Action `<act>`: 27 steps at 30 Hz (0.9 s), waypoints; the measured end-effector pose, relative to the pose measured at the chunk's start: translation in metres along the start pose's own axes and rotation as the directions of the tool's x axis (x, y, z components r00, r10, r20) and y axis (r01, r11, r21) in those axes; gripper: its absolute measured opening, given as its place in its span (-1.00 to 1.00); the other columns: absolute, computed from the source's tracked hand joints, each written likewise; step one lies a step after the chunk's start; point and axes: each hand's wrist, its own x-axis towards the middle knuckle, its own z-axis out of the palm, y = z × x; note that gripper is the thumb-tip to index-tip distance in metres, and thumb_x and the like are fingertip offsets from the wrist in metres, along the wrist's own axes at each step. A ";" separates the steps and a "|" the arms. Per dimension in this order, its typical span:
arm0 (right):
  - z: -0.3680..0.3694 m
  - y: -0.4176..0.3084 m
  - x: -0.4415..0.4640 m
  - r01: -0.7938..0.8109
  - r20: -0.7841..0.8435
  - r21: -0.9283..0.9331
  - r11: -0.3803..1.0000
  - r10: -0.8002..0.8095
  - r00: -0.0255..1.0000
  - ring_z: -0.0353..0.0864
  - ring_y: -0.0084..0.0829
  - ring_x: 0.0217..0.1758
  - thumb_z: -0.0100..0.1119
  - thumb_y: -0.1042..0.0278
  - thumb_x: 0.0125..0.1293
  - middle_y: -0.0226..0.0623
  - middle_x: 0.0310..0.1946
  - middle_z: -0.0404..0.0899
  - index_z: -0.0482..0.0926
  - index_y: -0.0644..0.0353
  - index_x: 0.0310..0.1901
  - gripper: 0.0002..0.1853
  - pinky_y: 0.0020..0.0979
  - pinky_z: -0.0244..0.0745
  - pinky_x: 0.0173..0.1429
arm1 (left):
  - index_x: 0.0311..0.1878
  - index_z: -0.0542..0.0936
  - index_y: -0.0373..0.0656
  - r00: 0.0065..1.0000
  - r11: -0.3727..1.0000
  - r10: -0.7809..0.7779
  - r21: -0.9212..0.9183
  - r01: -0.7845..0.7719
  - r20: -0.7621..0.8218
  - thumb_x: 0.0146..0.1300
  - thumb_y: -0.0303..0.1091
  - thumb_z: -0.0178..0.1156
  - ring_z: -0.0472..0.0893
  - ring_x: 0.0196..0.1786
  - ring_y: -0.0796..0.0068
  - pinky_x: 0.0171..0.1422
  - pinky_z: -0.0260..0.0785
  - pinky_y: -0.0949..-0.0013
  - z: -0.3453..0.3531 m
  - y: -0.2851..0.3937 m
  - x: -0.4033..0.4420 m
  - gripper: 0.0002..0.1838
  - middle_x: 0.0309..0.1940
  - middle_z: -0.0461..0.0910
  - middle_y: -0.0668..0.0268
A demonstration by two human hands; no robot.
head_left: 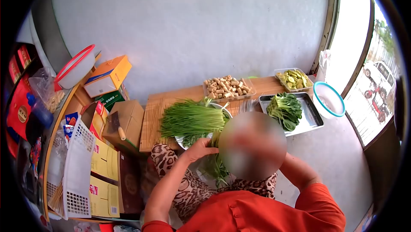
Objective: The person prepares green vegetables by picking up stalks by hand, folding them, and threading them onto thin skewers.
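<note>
My left hand (200, 150) is closed on a small bunch of leafy greens (219, 168) in front of my lap, and the leaves hang below it. A round blur covers my right hand (256, 143), so its fingers and anything in them are hidden; only the forearm shows clearly, reaching in from the right. Just beyond my left hand, long green chives (188, 118) lie heaped on a white dish (180, 141), with darker leaves beneath. Thin wooden skewers (153, 121) lie on the table beside the chives.
On the wooden table (265, 85) stand a tub of tan cut pieces (227, 88), a tub of green slices (294, 79) and a metal tray (314, 118) bearing leafy greens (284, 110). A blue-rimmed tub (329, 99) is at right. Boxes (124, 125) and a white basket (79, 168) crowd the left.
</note>
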 end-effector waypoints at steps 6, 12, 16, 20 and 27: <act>-0.016 0.038 -0.016 -0.098 -0.031 0.336 0.937 0.115 0.993 0.15 -0.72 -0.71 -0.06 0.38 0.40 -0.55 -0.75 0.25 0.57 0.25 -0.18 -0.80 -0.64 -0.01 -0.63 | 0.10 0.52 -0.25 0.990 0.859 -0.118 0.509 0.061 0.079 0.09 -0.41 0.36 0.55 -0.01 0.46 0.11 0.38 0.37 -0.027 -0.087 0.001 -0.53 -0.05 0.60 0.25; -0.020 0.077 -0.032 -0.192 0.005 0.438 0.878 0.212 0.977 0.10 -0.73 -0.75 -0.02 0.30 0.43 -0.56 -0.78 0.23 0.57 0.28 -0.20 -0.77 -0.64 -0.03 -0.65 | -0.01 0.59 -0.26 0.958 0.691 -0.119 0.671 0.268 -0.261 0.13 -0.43 0.21 0.64 -0.14 0.44 -0.01 0.46 0.41 -0.084 -0.049 0.018 -0.67 -0.14 0.65 0.22; -0.017 0.094 -0.038 -0.195 -0.044 0.464 0.864 0.242 0.969 0.09 -0.72 -0.75 -0.01 0.28 0.43 -0.57 -0.78 0.22 0.57 0.28 -0.21 -0.76 -0.63 -0.02 -0.64 | -0.16 0.65 -0.24 0.945 0.722 0.014 0.658 0.216 -0.326 0.14 -0.39 0.21 0.67 -0.19 0.42 -0.09 0.48 0.41 -0.112 -0.051 0.049 -0.78 -0.22 0.69 0.19; -0.019 0.101 -0.043 -0.207 -0.067 0.524 0.826 0.283 0.957 0.10 -0.72 -0.74 -0.01 0.27 0.43 -0.56 -0.78 0.22 0.56 0.26 -0.22 -0.76 -0.62 -0.02 -0.64 | -0.28 0.65 -0.19 0.914 0.574 0.210 0.801 0.171 -0.346 0.12 -0.40 0.22 0.64 -0.27 0.28 -0.18 0.44 0.31 -0.104 -0.068 0.087 -0.87 -0.34 0.64 0.22; -0.023 0.105 -0.054 -0.181 -0.107 0.565 0.805 0.289 0.951 0.11 -0.73 -0.73 -0.03 0.24 0.44 -0.57 -0.78 0.22 0.56 0.25 -0.21 -0.74 -0.64 -0.02 -0.62 | -0.35 0.61 -0.11 0.907 0.235 0.386 0.969 0.079 -0.168 0.00 -0.41 0.32 0.53 -0.18 0.18 -0.13 0.38 0.20 -0.080 -0.109 0.139 -0.87 -0.32 0.49 0.25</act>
